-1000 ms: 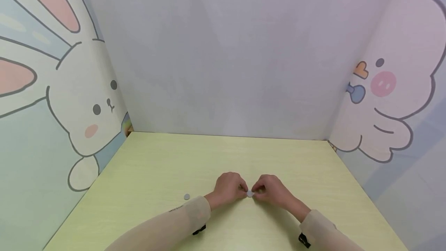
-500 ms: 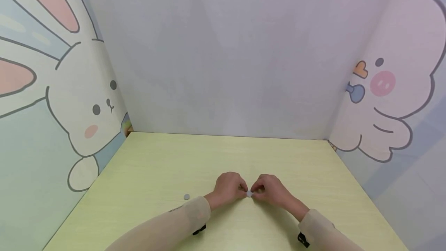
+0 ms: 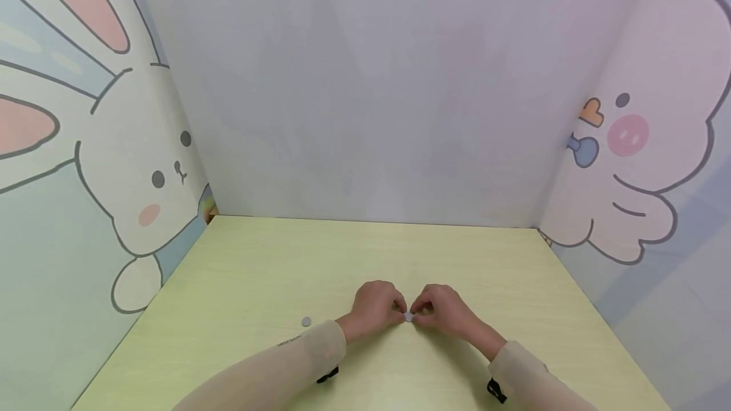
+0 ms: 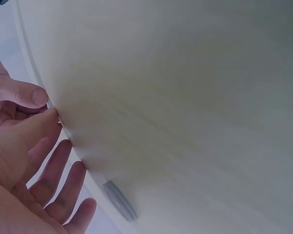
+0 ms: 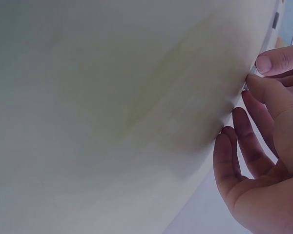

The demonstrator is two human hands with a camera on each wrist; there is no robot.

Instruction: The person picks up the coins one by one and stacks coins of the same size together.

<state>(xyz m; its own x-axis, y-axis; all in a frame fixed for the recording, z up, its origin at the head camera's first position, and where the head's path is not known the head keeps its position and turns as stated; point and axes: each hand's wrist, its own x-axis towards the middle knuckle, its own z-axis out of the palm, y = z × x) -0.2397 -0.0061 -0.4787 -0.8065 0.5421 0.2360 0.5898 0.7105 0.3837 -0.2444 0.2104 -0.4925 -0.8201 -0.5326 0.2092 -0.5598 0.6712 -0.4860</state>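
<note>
A small round grey disc [image 3: 408,316] is between the fingertips of both hands, just over or on the table; the wrist views leave it mostly hidden. From the left, my left hand [image 3: 377,303] pinches its edge with thumb and forefinger. My right hand [image 3: 444,311] pinches the opposite edge in the same way, the two sets of fingertips almost meeting. In the left wrist view the other fingers of the left hand [image 4: 36,161] touch the tabletop. A second grey disc [image 3: 306,321] lies flat on the table, left of the left hand.
The pale yellow table [image 3: 365,249] carries both discs. A plain grey-white backdrop [image 3: 365,94] rises at its far edge. Side panels with a cartoon rabbit [image 3: 137,176] and a cartoon chick [image 3: 657,113] flank it. Beige sleeves cover both forearms.
</note>
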